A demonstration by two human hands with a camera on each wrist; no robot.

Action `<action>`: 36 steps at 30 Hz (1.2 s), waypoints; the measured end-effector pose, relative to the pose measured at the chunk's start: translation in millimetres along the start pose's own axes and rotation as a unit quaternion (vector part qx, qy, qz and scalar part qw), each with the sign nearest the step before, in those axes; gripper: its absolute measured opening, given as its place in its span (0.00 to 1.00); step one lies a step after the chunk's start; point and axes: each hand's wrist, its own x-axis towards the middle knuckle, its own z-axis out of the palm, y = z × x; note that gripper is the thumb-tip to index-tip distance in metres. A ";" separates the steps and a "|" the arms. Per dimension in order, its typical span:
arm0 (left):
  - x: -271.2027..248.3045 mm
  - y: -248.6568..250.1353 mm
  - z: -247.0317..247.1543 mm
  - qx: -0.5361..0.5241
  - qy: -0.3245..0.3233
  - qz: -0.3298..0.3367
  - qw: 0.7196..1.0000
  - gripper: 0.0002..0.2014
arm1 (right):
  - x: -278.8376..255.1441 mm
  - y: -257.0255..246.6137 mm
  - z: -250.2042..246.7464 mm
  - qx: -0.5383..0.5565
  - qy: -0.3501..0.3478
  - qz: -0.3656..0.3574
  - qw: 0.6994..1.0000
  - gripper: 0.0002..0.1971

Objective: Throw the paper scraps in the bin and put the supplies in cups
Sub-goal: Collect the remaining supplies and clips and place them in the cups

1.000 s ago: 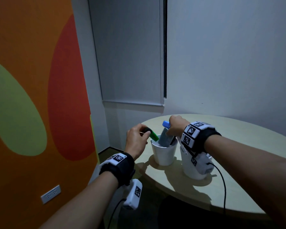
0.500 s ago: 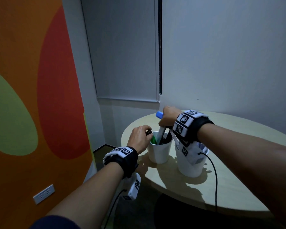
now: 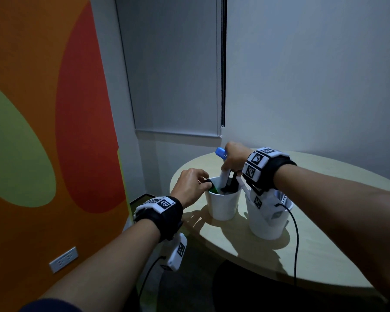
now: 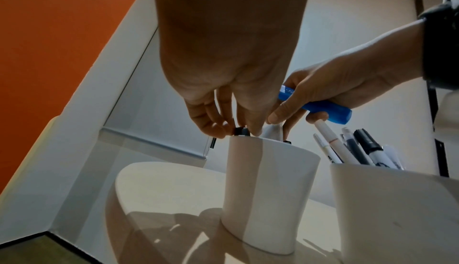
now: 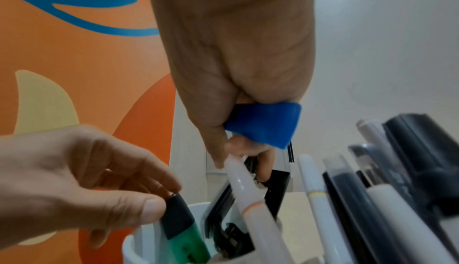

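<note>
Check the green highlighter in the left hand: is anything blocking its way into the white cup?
Nothing visible blocks it. The left hand pinches the green highlighter by its black cap, its lower end already inside the white cup. The black items and the pen held by the right hand sit beside it.
</note>
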 end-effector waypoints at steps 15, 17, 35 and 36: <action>2.9 7.6 0.2 0.051 0.032 0.008 0.998 0.06 | 27.4 16.3 13.3 -0.030 -0.028 0.059 0.997 0.20; 1.1 10.6 -4.1 0.046 0.044 0.015 0.998 0.07 | 16.0 11.0 3.9 -0.025 -0.053 0.059 0.997 0.16; -8.6 34.6 -44.5 0.050 0.131 0.059 0.988 0.04 | 2.8 -16.5 19.0 0.084 -0.041 -0.026 0.995 0.15; -9.9 35.5 -45.1 0.043 0.136 0.059 0.988 0.04 | -0.3 -16.5 14.2 0.091 -0.043 -0.032 0.994 0.16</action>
